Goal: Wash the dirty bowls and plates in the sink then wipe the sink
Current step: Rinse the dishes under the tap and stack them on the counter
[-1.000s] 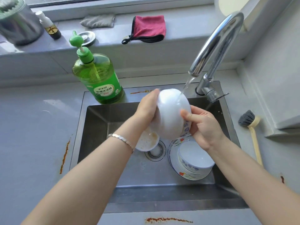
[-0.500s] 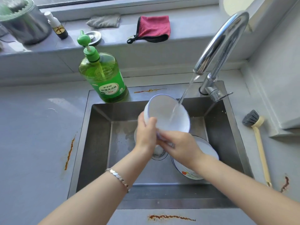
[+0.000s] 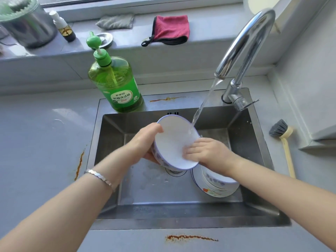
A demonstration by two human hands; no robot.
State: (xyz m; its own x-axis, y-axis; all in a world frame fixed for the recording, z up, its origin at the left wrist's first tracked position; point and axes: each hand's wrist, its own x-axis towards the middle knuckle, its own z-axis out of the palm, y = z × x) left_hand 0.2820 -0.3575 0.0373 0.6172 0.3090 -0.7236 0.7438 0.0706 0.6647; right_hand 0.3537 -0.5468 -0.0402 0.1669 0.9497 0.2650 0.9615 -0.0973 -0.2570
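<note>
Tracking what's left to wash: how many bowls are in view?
2. One bowl in the left hand under the tap; a second bowl on the plate at the sink's right. More may be hidden beneath.

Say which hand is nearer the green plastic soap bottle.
Left. The left hand sits below the green plastic soap bottle; the right hand lies farther right, inside the white bowl.

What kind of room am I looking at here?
Most likely a home kitchen, at the washing-up spot. A steel sink sits under a running tap, a green dish soap bottle stands on its edge, and a bowl is being rinsed.
</note>
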